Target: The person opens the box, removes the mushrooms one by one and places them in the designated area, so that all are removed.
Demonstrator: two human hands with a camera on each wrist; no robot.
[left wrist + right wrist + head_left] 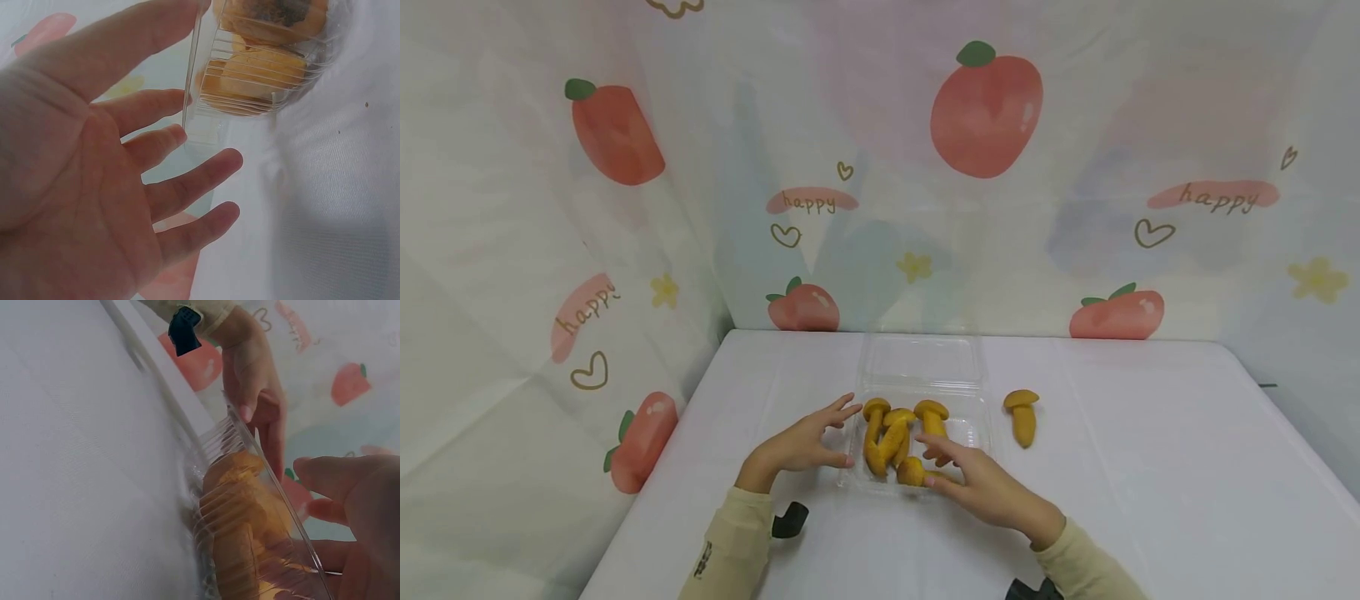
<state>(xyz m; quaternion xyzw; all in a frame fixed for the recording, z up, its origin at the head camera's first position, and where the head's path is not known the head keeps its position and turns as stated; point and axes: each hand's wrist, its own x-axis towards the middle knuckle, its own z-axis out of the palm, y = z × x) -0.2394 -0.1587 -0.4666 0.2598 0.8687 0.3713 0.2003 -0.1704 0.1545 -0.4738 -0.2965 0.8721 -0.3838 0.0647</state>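
Observation:
A clear plastic clamshell box [962,404] lies on the white table, its lid [922,360] folded back. Several yellow-brown mushrooms [875,429] are inside, seen through the ribbed wall in both wrist views. My left hand [797,442] is at the box's left side with fingers spread, and its thumb and fingertips are by the rim. Over the front right part of the box hovers my right hand [988,487], fingers loosely bent above a mushroom [911,472] lying at the front; whether they touch it cannot be told. Another mushroom [1022,419] lies outside, right of the box.
The white-covered table [1150,467] meets a printed cloth backdrop [880,250] behind and at the left. Dark wrist-mounted pieces [791,520] hang below both forearms, just above the table.

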